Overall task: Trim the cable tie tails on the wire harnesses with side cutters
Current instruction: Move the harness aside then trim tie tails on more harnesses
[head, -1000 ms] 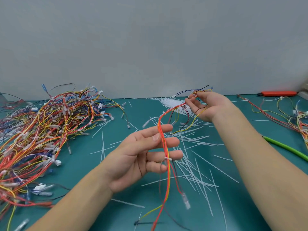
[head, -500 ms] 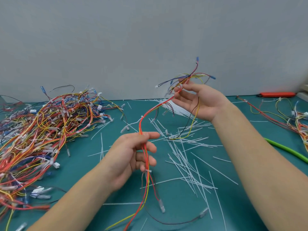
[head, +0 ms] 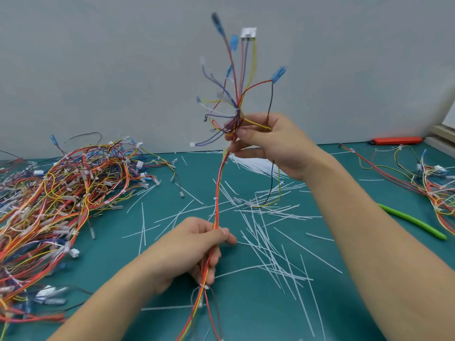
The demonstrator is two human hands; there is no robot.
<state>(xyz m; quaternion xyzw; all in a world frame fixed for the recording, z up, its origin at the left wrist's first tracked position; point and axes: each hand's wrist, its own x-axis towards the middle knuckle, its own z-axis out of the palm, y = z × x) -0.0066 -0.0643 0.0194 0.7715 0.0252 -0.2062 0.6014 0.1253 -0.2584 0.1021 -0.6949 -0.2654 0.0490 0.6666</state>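
One teal counter [head: 246, 316] carrying everything, backing onto a grey wall [head: 98, 57]. Sprawling over the counter's left side, a big tangled heap of wire harnesses [head: 61, 205] in red, yellow, orange and blue; lying at the far right edge, a smaller bunch of harnesses [head: 433, 188]. Scattering across the middle, many cut white cable tie tails [head: 270, 232], with a neat bundle of white ties [head: 253, 163] behind the raised hand. Stretching nearly upright between both hands, a single wire harness [head: 216, 193], well above the counter at its top. Gripping its upper end, right hand [head: 273, 143] with fingers curling round the wires, blue terminals and a white connector [head: 248, 33] fanning out above. Pinching the lower stretch, left hand [head: 197, 247], thumb and fingers closing on the red and yellow strands, a white cable tie [head: 203, 287] sitting just below the fingers. Lying at right, a green cable [head: 413, 222]; resting by the wall, an orange tool [head: 396, 140], too far to identify.
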